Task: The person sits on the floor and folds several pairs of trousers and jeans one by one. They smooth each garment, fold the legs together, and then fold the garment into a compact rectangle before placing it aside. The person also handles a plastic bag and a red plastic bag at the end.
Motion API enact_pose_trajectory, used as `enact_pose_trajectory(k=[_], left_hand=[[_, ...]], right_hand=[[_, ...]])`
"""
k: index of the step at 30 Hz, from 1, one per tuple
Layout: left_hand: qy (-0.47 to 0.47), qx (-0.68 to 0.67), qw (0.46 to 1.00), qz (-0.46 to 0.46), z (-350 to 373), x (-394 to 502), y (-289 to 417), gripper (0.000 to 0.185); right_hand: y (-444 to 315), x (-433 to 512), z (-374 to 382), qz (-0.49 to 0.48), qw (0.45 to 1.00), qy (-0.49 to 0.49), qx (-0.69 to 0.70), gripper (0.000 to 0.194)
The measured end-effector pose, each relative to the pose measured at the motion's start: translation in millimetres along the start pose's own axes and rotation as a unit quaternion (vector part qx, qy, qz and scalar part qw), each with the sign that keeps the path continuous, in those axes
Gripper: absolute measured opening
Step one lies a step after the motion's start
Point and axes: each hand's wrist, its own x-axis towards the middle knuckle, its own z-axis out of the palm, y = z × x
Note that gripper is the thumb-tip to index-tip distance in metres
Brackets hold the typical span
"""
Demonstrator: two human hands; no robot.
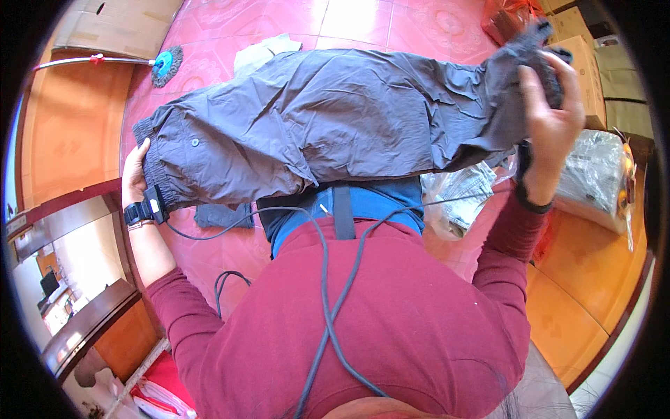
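Observation:
A pair of dark grey trousers (356,115) with an elastic waistband and a button is stretched sideways in front of my body. My left hand (135,170) grips the waistband end, its fingers mostly hidden behind the cloth. At the other end my right hand (555,110), slightly blurred, holds the bunched leg ends. Beneath the trousers, light-coloured cloth (267,51) shows on the floor beyond them, and a folded dark garment (224,215) lies on the nearer side.
A mop (167,66) lies at the upper left near a cardboard box (112,26). Clothes in a clear plastic bag (460,201) rest on the tiled floor (209,267). On the right stand a plastic-wrapped package (594,178) and cartons (583,78). Cables (325,277) cross my chest.

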Motion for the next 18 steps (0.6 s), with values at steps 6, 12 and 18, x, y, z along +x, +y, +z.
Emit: enact_pose_trajectory(k=[6,12,18], left_hand=[[0.041,-0.009,0.999,0.012,2,-1,-8,0.040],[0.025,0.002,0.999,0.035,-7,3,-18,0.045],[-0.006,0.006,0.999,0.045,-2,-2,-13,0.039]], right_hand=[[-118,-84,153,-0.215,0.930,-0.259,0.145,0.041],[-107,-129,185,-0.207,0.887,-0.388,0.143,0.056],[-72,-112,212,-0.192,0.891,-0.412,-0.009,0.069]])
